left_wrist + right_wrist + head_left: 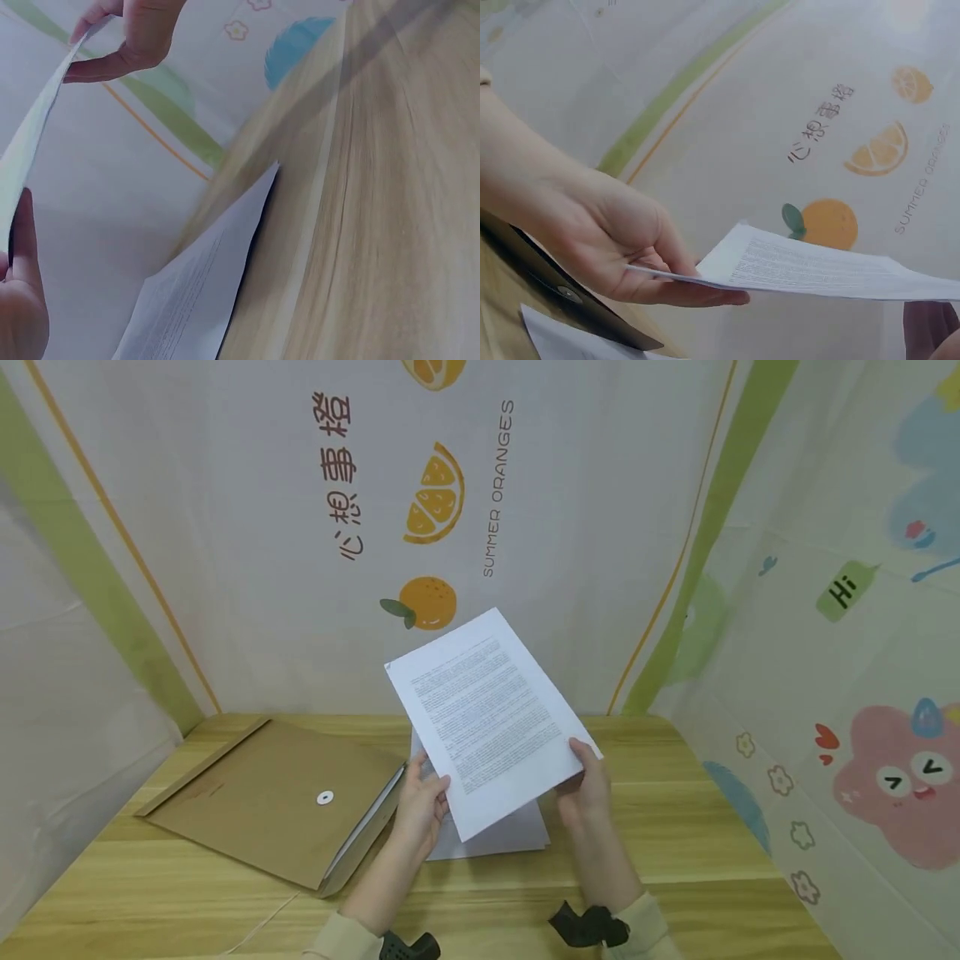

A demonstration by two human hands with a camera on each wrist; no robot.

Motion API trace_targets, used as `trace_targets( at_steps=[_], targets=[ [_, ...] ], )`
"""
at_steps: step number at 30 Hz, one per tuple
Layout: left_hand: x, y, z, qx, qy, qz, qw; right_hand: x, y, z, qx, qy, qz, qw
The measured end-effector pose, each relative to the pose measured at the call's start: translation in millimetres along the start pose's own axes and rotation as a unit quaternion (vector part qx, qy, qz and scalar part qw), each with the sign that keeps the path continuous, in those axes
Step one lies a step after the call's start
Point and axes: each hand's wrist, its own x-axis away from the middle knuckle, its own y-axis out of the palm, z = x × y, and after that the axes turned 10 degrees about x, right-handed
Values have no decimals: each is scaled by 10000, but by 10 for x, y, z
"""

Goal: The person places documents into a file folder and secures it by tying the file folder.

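Both hands hold a thin stack of printed paper (487, 718), tilted and lifted above the table. My left hand (422, 806) pinches its lower left edge, thumb on top and fingers beneath. On the lower right corner my right hand (585, 789) grips it the same way. Under the lifted paper, more printed sheets (495, 839) lie on the table; the left wrist view shows these sheets (202, 277) too. Left of them rests a brown paper document envelope (270, 802) with a white round button (325, 797), its open side toward the sheets and white paper visible inside.
The wooden table (675, 860) reaches back to a white curtain (262, 568) printed with oranges. Another patterned curtain (787, 693) hangs along the right. A thin string (262, 925) trails from the envelope toward the front edge.
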Motion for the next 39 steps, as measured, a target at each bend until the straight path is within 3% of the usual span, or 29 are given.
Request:
trace_targets(
  at_steps=[3,8,10,13,17,25,28,33,36,39],
  targets=[
    [1,10,5,160,149,73,9997,38,57,37,109,-117,-96,9998],
    [35,38,5,386,224,111,9989,93,126,187,1271,-492,-374,9900],
    [51,53,14,415,260,103,9987,106,145,259,1841,-728,-558,9786],
    [58,57,50,458,343,113,9983,101,142,335,2668,-1183,-824,9529],
    [31,-29,126,307,455,145,9984,20,57,308,3278,-1490,-1214,9250],
    [-23,-337,372,-144,408,453,9980,-224,-258,11,3887,-1162,-2213,8868],
    [-18,-453,488,-326,348,319,9984,-269,-388,-98,4091,-1139,-2417,8725],
    [30,-636,651,-771,258,-104,9966,-288,-529,-192,4516,-1093,-2391,8526],
    [64,-698,702,-986,192,-248,9946,-279,-558,-185,4600,-937,-2295,8526],
    [86,-722,729,-1076,145,-291,9937,-263,-571,-161,4530,-687,-2122,8632]
  ],
)
